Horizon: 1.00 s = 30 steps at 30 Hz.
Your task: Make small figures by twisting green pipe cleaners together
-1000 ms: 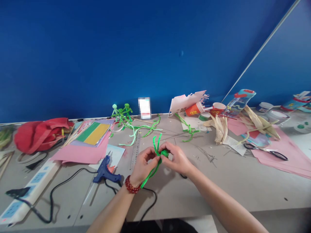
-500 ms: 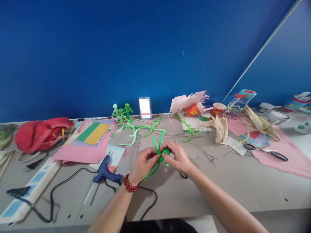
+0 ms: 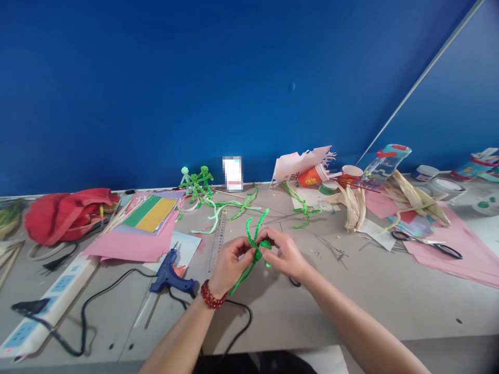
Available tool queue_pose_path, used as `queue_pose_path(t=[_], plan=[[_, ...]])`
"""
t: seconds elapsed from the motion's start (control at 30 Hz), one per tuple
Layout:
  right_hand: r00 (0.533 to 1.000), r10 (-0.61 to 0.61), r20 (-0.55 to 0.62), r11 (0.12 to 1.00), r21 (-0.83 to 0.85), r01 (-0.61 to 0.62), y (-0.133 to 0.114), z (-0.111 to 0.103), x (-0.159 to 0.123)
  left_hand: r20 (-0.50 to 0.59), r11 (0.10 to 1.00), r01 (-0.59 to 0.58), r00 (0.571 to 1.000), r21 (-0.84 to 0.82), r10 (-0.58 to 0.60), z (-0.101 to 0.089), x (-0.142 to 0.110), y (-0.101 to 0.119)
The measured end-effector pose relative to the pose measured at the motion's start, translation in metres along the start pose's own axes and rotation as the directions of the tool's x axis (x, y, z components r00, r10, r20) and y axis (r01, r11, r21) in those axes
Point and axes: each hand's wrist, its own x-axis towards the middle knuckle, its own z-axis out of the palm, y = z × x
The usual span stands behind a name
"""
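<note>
Between my two hands is a bright green pipe-cleaner figure [image 3: 255, 224], with two ends sticking up and longer strands hanging toward me. My left hand [image 3: 234, 262], with a red bead bracelet at the wrist, pinches it from the left. From the right, my right hand [image 3: 284, 253] grips the coiled part between thumb and fingers. The fingers partly hide the figure's middle. Finished-looking green pipe-cleaner figures [image 3: 196, 182] stand at the back near the wall. Loose green pipe cleaners [image 3: 212, 223] lie behind my left hand, and a twisted green bundle [image 3: 306, 208] lies farther right.
On the left are a blue glue gun [image 3: 171, 275], a power strip [image 3: 58, 296], pink paper [image 3: 128, 244] and a red cloth bag [image 3: 70, 213]. A metal ruler [image 3: 218, 241] lies ahead. Scissors [image 3: 429, 243], corn husks [image 3: 354, 208] and paper cups [image 3: 312, 175] are on the right.
The upright green ends have tilted slightly to the right, and the lower strands have shifted a little. Both hands keep their hold almost in the same spot.
</note>
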Motion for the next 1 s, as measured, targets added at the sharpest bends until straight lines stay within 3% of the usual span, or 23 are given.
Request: queue_pose_path(t=[0.6,0.83,1.0], plan=[[0.999,-0.039,-0.032,0.998,-0.059,0.038,0.0048,0.0033,-0.0007,-0.049,0.988,-0.078,0.995,0.130,0.085,0.0035,-0.0018,0.0100],[0.999,-0.038,-0.016,0.997,-0.069,0.037,0.0069,0.0032,-0.0010,-0.053,1.000,-0.011,0.999,0.015,0.012,0.0057,-0.0019,0.0100],[0.999,-0.034,-0.025,0.996,-0.084,0.031,0.0073,0.0040,-0.0009,-0.050,0.996,-0.057,0.997,0.071,0.061,0.0042,-0.0028,0.0086]])
